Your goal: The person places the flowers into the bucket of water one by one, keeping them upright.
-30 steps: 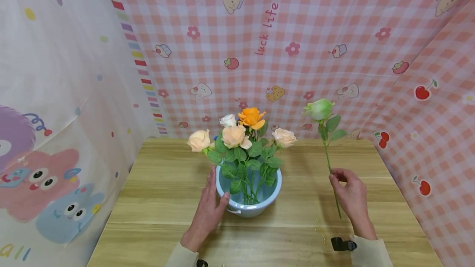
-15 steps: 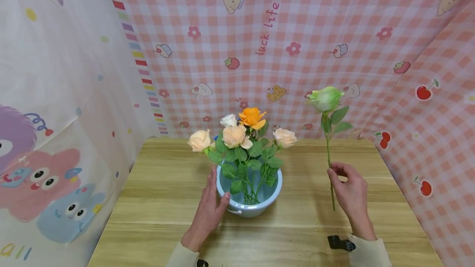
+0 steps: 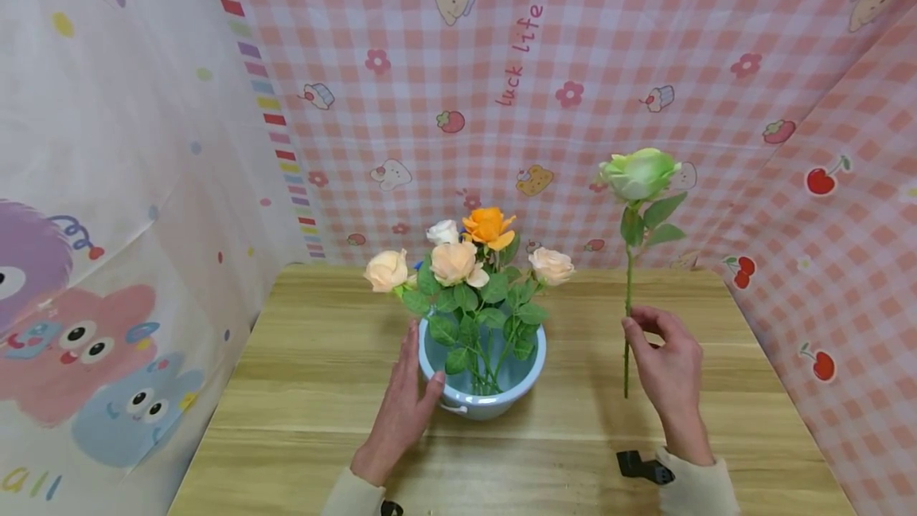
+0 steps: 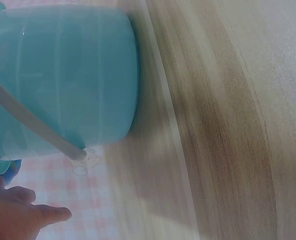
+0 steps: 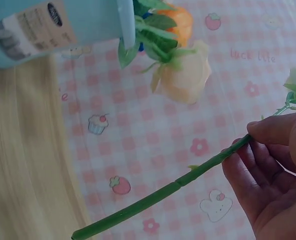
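Note:
A light blue bucket [image 3: 537,361] stands on the table, holding several artificial roses: peach ones [image 3: 453,263], an orange one [image 3: 489,228] and a white one [image 3: 442,232]. My left hand [image 3: 403,404] rests against the bucket's left side, fingers straight and thumb by the rim. To the right of the bucket, my right hand [image 3: 668,365] pinches the stem of a green-white rose [image 3: 640,175] between thumb and fingers. That rose is upright above the table, bloom on top. In the right wrist view its bare stem [image 5: 153,199] extends below the pinch, its lower end apart from the bucket.
The wooden table [image 3: 301,388] meets a pink checked cloth [image 3: 501,142] at its back edge. More cloth hangs along the left and right sides. The bucket's pale handle [image 4: 32,120] hangs down its side in the left wrist view.
My right hand has shifted slightly left and away from me, and the green-white rose has gone from leaning to upright, its bloom higher. My left hand stays at the bucket.

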The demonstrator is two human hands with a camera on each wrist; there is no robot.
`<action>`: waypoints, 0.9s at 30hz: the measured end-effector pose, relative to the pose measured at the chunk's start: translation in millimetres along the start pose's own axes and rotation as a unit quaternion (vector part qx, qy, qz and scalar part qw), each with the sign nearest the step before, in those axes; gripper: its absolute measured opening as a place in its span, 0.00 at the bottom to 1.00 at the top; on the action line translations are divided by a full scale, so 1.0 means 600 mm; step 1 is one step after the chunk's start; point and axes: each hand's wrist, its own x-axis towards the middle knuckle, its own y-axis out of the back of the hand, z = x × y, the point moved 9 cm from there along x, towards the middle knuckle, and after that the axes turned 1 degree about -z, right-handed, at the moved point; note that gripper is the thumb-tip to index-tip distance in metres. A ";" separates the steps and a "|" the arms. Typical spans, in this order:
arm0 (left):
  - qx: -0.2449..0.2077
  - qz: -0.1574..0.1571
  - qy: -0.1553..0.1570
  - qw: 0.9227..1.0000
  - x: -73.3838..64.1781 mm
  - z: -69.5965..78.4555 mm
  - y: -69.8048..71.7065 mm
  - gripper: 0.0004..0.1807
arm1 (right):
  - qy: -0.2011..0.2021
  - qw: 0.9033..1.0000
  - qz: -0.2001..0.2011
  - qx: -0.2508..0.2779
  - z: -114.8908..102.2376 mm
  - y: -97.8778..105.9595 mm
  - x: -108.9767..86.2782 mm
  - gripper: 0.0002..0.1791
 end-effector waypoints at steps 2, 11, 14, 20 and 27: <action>-0.002 -0.001 0.003 1.000 -0.001 0.001 0.000 0.44 | -0.002 1.000 0.001 0.015 -0.005 -0.004 -0.001 0.08; -0.007 -0.009 0.014 1.000 -0.002 -0.003 -0.003 0.44 | -0.018 0.995 -0.006 0.097 -0.033 -0.028 0.001 0.10; -0.007 -0.010 0.017 1.000 0.000 -0.005 -0.003 0.45 | -0.020 0.993 -0.012 0.120 -0.048 -0.037 0.004 0.09; -0.008 -0.011 0.015 1.000 0.001 -0.005 -0.003 0.45 | -0.016 0.986 -0.017 0.163 -0.075 -0.051 0.008 0.09; -0.004 -0.010 0.014 1.000 -0.001 -0.006 -0.002 0.45 | -0.003 0.981 -0.025 0.194 -0.105 -0.074 0.009 0.09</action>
